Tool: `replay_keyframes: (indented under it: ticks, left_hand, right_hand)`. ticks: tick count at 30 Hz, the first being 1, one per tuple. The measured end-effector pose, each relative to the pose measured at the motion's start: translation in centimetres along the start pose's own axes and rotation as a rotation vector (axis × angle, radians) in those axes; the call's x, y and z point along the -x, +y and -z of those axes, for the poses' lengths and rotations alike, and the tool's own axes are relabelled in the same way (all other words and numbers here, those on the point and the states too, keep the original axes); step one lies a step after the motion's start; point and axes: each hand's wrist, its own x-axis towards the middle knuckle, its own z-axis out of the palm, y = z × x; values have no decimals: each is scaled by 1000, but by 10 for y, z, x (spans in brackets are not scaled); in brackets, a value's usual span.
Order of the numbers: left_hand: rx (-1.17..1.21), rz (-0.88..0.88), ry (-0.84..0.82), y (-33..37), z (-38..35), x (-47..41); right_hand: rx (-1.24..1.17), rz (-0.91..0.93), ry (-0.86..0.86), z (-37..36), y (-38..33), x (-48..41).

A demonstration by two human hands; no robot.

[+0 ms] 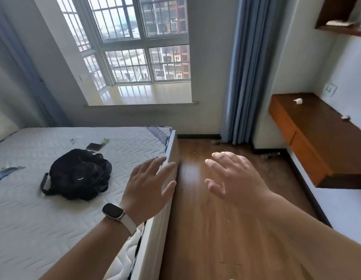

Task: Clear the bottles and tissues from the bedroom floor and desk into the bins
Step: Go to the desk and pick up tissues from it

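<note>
Wood flooring [216, 229] is running between a bare mattress [44, 229] on the left and a wall-mounted desk [321, 138] on the right. A barred window [143, 47] and a blue curtain [244, 77] are standing at the far end.

1. Left hand [149, 182]: it is hovering over the right edge of the mattress. Its fingers are straight and spread, gripping nothing. A watch [113, 212] is sitting on the wrist.
2. Right hand [234, 178]: it is hovering over the floor, just right of the left hand. Its fingers are spread and slightly bent, gripping nothing.
3. Far tissue [298, 101]: this crumpled white piece is lying on the far end of the desk top. It is lying far and right of the right fingertips, well apart from them.
4. Near tissue [345, 117]: this smaller piece is lying on the desk top close to the right wall, nearer than the first. It is also lying well apart from both hands.
5. Floor items: a small dark object [216, 142] is lying at the foot of the curtain, and a second object [270, 155] is lying beneath the far end of the desk. Both are lying beyond the fingertips and are too blurred to identify.

A black backpack [80, 174] is lying on the mattress, left of the left hand.
</note>
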Motion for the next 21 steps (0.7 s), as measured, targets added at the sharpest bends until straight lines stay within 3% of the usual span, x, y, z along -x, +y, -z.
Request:
replay_keyframes:
  ticks: [10, 21]
  left_hand:
    - [43, -166, -7, 110, -61, -175]
    - [164, -350, -25, 182, -114, -275]
  right_hand:
    - [57, -183, -16, 12, 189, -16]
    - [97, -373, -25, 27, 288, 2]
